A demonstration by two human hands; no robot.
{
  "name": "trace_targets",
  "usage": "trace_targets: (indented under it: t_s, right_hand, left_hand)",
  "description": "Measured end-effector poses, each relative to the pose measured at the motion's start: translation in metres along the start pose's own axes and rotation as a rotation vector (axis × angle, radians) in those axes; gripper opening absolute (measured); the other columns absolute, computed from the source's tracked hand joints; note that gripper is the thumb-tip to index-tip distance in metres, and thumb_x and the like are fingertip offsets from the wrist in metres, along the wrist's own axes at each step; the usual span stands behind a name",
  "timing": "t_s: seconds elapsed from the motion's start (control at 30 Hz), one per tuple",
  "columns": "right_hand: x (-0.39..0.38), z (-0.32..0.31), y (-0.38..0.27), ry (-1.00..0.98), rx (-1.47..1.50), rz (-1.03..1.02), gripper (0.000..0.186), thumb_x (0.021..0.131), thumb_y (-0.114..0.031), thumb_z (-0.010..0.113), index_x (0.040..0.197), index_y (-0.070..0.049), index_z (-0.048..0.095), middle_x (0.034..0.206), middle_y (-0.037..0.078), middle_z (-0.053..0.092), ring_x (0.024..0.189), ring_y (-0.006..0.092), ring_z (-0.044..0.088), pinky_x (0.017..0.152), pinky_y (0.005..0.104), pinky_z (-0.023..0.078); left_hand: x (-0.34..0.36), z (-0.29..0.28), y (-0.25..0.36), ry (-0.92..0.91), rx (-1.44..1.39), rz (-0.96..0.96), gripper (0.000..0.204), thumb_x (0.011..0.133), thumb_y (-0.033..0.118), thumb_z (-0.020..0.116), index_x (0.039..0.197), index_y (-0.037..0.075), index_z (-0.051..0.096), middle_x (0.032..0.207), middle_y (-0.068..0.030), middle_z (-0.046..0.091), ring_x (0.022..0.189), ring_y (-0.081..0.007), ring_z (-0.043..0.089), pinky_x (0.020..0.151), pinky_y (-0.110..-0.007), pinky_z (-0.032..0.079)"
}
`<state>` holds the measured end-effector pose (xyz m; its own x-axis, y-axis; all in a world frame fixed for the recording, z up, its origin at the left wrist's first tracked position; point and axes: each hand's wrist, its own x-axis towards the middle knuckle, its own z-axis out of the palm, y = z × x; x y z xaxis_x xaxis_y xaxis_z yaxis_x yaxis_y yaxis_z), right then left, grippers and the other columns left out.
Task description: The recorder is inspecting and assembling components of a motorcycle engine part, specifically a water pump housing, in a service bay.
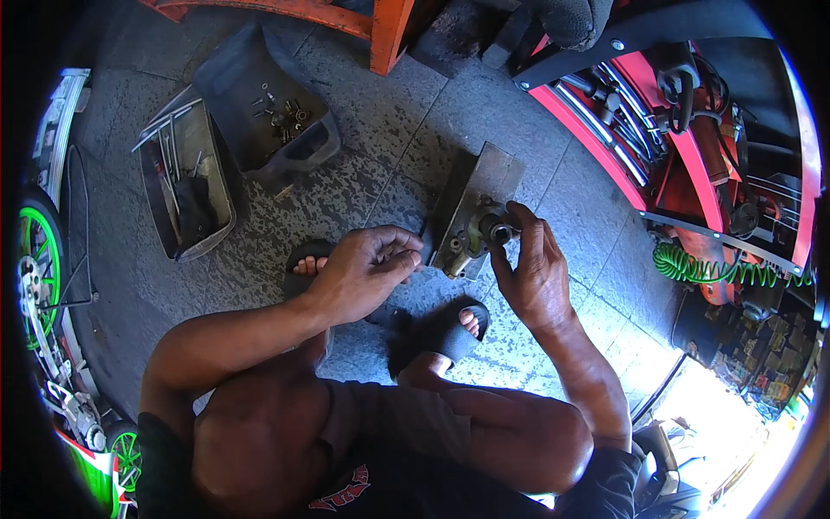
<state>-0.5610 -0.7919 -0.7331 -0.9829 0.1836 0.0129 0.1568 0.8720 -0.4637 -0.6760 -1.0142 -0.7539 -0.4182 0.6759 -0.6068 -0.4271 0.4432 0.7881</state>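
A greasy metal mechanical part (471, 246) with a round, hollow collar (499, 233) lies against the near end of a rectangular metal block (488, 173) on the floor. My right hand (534, 277) has its thumb and index finger on either side of the collar, gripping it. Just left of the part is my left hand (372, 266), its fingers curled and thumb pressed in a pinch. Whatever sits between those fingertips, if anything, is too small to make out.
Small metal pieces lie in a dark plastic bin (268, 143) at the far left, beside a tray (226, 212) of tools. A red tool rack (605, 143) and a green coiled hose (692, 264) stand right. An orange metal leg (386, 39) is ahead. My sandalled feet flank the work.
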Motion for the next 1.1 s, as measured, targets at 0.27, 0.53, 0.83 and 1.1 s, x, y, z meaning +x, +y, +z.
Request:
trace_targets:
  t_s: [0.27,0.53,0.83,1.1]
  right_hand:
    - [-0.001,0.001,0.000,-0.014,0.011,0.017,0.058,0.079,0.000,0.072,0.131,0.000,0.045,0.106,0.019,0.065,0.094,0.0348,0.065,0.079,0.0432,0.055]
    - [-0.001,0.000,-0.002,-0.026,0.000,0.046,0.059,0.078,0.000,0.072,0.131,0.000,0.045,0.107,0.018,0.065,0.097,0.0354,0.064,0.081,0.0436,0.055]
    - [-0.005,-0.030,-0.009,0.081,0.425,0.347,0.061,0.082,0.001,0.073,0.133,-0.001,0.040,0.107,0.016,0.068,0.098,0.0272,0.069,0.085,0.0388,0.056]
    - [-0.013,-0.024,-0.006,-0.041,1.903,0.573,0.063,0.087,-0.009,0.068,0.140,0.004,0.037,0.114,0.024,0.064,0.100,0.0315,0.068,0.087,0.0416,0.059]
  left_hand:
    - [0.000,0.000,0.002,0.001,0.012,-0.029,0.021,0.099,0.009,0.060,0.115,-0.004,0.063,0.097,-0.0096,0.069,0.084,-0.0113,0.066,0.078,-0.025,0.055]
    - [-0.001,-0.002,0.004,0.008,0.013,-0.019,0.020,0.098,0.009,0.060,0.115,-0.003,0.063,0.097,-0.0089,0.069,0.084,-0.0111,0.065,0.077,-0.025,0.055]
    - [-0.001,-0.001,0.005,0.076,0.124,0.117,0.018,0.096,0.009,0.064,0.111,0.000,0.064,0.094,-0.0047,0.069,0.082,-0.0081,0.063,0.075,-0.025,0.054]
    - [-0.002,0.013,0.024,0.031,0.181,0.529,0.040,0.087,0.011,0.073,0.123,0.002,0.058,0.092,-0.0086,0.068,0.078,-0.0158,0.066,0.073,-0.030,0.055]
